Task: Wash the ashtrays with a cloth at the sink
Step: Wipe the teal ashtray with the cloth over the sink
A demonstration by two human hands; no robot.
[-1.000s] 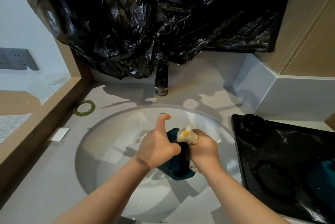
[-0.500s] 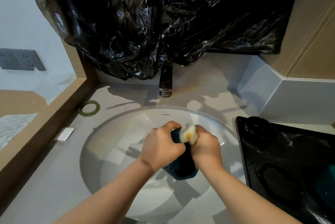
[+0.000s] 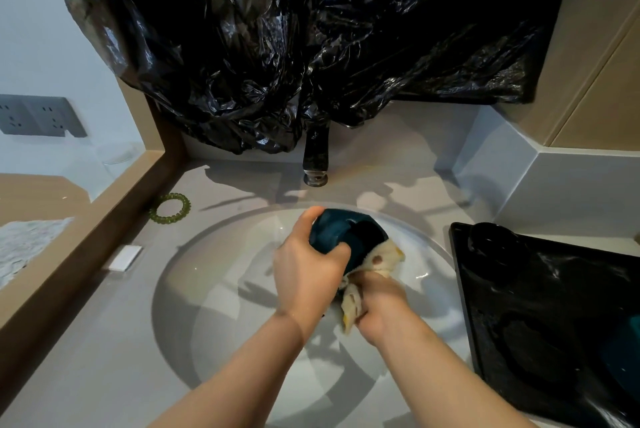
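Over the white sink basin my left hand grips a dark teal ashtray, tilted with its dark hollow facing right. My right hand grips a cream cloth with yellow and brown spots, bunched below and to the right of the ashtray and touching its lower edge. Part of the cloth is hidden in my fist. A second teal ashtray lies at the right edge on the black tray.
A dark tap stands behind the basin under crumpled black plastic sheeting. A black round dish sits in the tray's back corner. A green coil hair tie and a small white card lie on the grey counter at left.
My left hand has lifted and turned the ashtray toward the tap. My right hand has dropped lower with the cloth, which now sits under the ashtray instead of on top.
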